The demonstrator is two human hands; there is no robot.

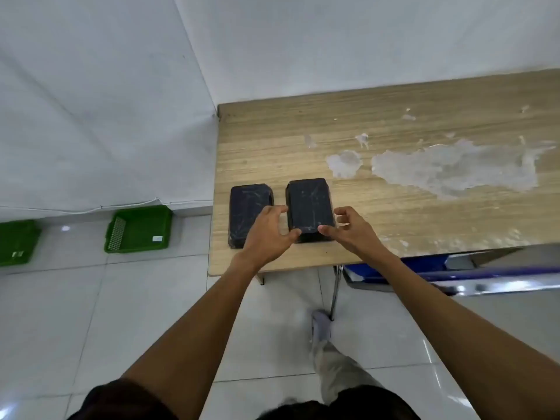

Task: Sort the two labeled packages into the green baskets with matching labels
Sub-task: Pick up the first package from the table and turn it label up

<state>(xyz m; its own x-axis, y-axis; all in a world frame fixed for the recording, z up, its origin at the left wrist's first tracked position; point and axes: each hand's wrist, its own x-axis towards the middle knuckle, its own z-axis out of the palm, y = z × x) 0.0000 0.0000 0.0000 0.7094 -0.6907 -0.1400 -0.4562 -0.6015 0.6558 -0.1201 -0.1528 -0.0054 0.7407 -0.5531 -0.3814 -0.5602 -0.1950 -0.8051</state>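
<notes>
Hands (266, 234) (348, 228) flanking glossy, seemingly plastic-wrapped package (309, 204)

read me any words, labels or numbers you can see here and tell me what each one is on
No text can be read in this picture.
Near green basket: a small white label on its floor, too small and blurred to read.
Far left green basket: small white marks on its front, unreadable.
Two dark packages, left package and right package: only glare and wrinkles show, no label visible.
</notes>
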